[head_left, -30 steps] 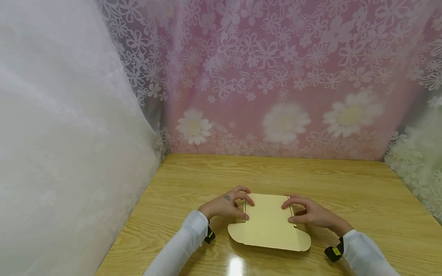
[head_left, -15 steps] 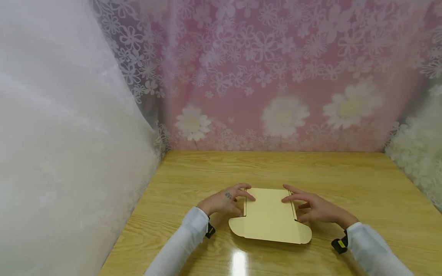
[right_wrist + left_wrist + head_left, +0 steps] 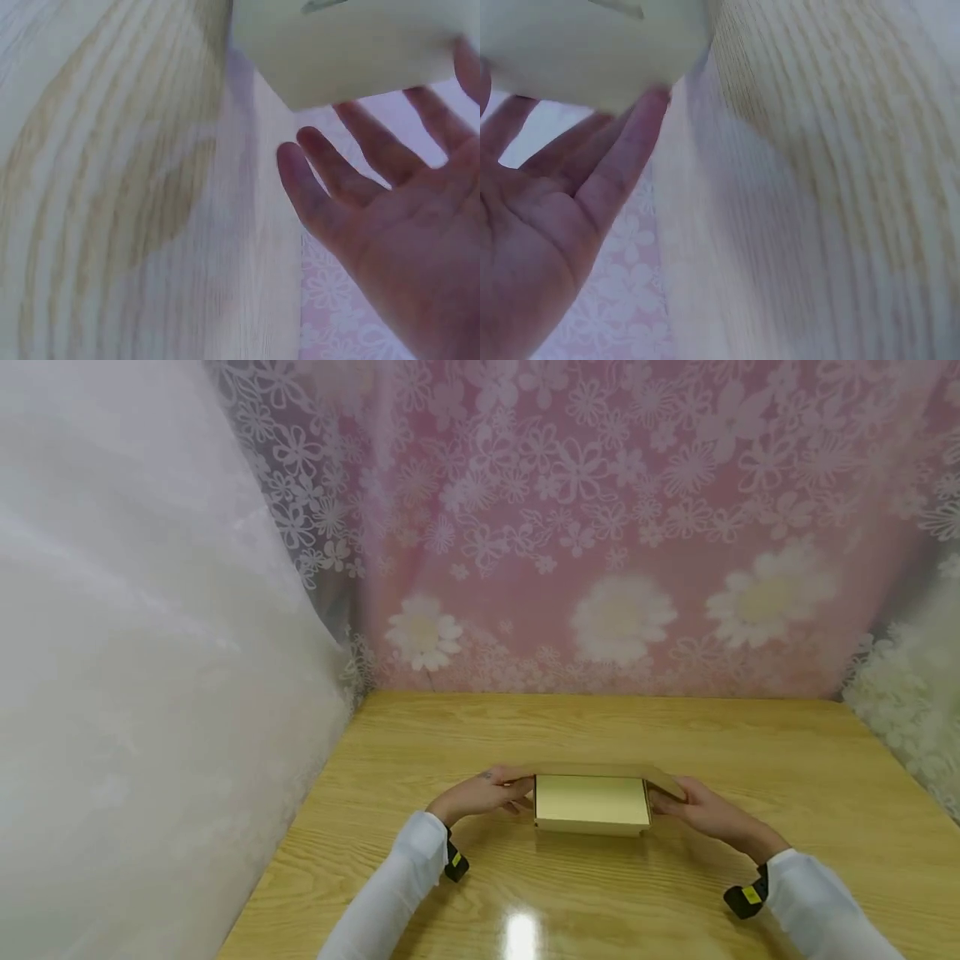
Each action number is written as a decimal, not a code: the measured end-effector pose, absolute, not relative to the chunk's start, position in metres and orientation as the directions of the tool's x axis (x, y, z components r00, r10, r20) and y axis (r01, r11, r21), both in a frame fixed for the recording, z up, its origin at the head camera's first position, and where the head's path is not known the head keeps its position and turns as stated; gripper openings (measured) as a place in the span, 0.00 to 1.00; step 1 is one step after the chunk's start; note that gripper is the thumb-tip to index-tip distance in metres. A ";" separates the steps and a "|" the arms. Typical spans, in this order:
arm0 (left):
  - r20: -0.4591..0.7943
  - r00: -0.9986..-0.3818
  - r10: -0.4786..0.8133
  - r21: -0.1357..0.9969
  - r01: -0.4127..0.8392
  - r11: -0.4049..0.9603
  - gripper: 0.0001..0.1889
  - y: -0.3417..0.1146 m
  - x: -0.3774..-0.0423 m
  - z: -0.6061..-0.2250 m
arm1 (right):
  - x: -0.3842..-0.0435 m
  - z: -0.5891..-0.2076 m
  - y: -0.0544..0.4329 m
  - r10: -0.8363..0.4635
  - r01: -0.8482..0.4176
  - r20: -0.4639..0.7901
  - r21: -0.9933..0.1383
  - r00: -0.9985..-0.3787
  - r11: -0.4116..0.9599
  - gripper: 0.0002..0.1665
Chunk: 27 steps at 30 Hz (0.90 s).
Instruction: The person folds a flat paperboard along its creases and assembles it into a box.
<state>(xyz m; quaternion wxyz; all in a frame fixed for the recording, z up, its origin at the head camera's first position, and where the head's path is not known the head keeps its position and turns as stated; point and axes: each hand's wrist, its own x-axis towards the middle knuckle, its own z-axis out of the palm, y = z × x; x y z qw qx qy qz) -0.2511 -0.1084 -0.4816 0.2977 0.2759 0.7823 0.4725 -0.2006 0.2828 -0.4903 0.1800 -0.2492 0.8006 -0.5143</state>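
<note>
A cream cardboard box (image 3: 592, 802) with a fold-out lid is tilted at the middle front of the table. Its brown lid flap (image 3: 592, 769) lies along the far top edge, with one rounded wing sticking out on the right. My left hand (image 3: 483, 793) grips the box's left side; in the left wrist view its fingertips lie along the edge of the slotted cardboard side (image 3: 592, 52). On the right side my right hand (image 3: 708, 812) pinches the box. Its thumb lies on the cardboard side (image 3: 352, 52) in the right wrist view, fingers behind the edge, the lower two apart from it.
The wood-grain table (image 3: 420, 735) reaches back to a pink flowered curtain (image 3: 517, 610). A white sheet (image 3: 150, 693) hangs along the left, and pale flowered cloth (image 3: 907, 693) along the right. Black wrist cameras sit at both cuffs.
The box has been tipped up: its broad lid face and rounded wings lay facing me, and now a narrower panel shows. Both hands have shifted from the top to the sides.
</note>
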 end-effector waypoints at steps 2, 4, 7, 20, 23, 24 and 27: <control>-0.252 -0.698 0.670 0.889 0.106 0.445 0.34 -0.109 -0.252 -0.484 | -0.198 -0.489 0.283 -0.523 -0.160 -0.063 -0.915 -0.850 0.370 0.32; -0.266 -0.712 0.650 0.894 0.070 0.443 0.38 -0.114 -0.254 -0.487 | -0.197 -0.489 0.284 -0.506 -0.148 -0.038 -0.935 -0.862 0.322 0.33; -0.178 -0.695 0.697 0.957 0.042 0.287 0.37 -0.123 -0.259 -0.489 | -0.197 -0.489 0.289 -0.568 -0.196 0.101 -0.974 -0.816 0.109 0.31; 0.085 -0.673 0.734 0.996 0.067 -0.053 0.03 -0.121 -0.258 -0.475 | -0.203 -0.490 0.284 -0.631 -0.248 0.302 -0.953 -0.714 -0.175 0.15; 0.078 -0.667 0.741 0.997 0.051 -0.059 0.02 -0.112 -0.256 -0.474 | -0.203 -0.491 0.281 -0.598 -0.297 0.290 -0.951 -0.747 -0.090 0.11; 0.076 -0.669 0.740 0.997 0.048 -0.059 0.06 -0.109 -0.256 -0.474 | -0.203 -0.490 0.280 -0.585 -0.314 0.291 -0.947 -0.757 -0.064 0.10; 0.066 -0.681 0.729 0.998 0.053 -0.041 0.19 -0.101 -0.254 -0.470 | -0.204 -0.487 0.276 -0.544 -0.331 0.284 -0.944 -0.790 -0.013 0.07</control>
